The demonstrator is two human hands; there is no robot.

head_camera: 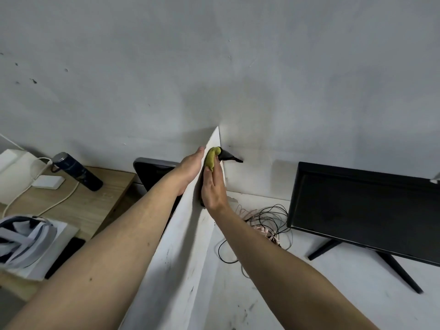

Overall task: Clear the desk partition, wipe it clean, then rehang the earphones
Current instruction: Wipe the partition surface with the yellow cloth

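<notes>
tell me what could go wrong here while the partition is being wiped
The right hand presses the yellow-green cloth against the white partition close to a black hook; a stroke could snag on it. The right forearm hangs just above the tangled earphone cables on the desk, so it might drag them. The left hand braces the other face; pushing hard may flex the thin panel.
</notes>
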